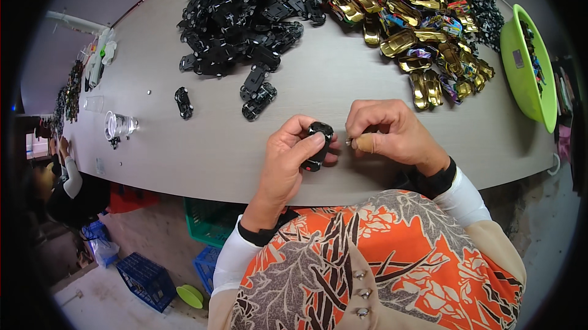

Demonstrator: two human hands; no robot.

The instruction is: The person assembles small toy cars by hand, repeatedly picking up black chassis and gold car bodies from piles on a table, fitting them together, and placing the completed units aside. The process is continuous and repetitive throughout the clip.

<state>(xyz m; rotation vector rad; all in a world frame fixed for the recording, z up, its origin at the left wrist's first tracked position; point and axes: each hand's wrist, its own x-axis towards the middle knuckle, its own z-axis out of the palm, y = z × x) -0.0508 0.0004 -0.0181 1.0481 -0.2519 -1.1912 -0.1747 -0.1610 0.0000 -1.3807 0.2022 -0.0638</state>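
Observation:
My left hand [283, 153] is closed round a black toy car [320, 157], with the thumb lying across it. Just to its right, my right hand [395, 133] pinches a tiny shiny piece [349, 142] between thumb and fingertips, too small to name. A tan covering wraps the right thumb. The two hands are close together but apart, above the near part of the table. Beyond them lie a few loose black toy cars [260, 102], and one more small black car [183, 103] sits farther left.
A large heap of black toy cars [229, 21] is at the back. Gold and coloured toy car bodies [429, 42] are piled at back right, beside a lime-green basin [513, 54]. A clear cup [125, 124] stands at left. Another person [68, 192] sits far left; crates [147, 281] are below.

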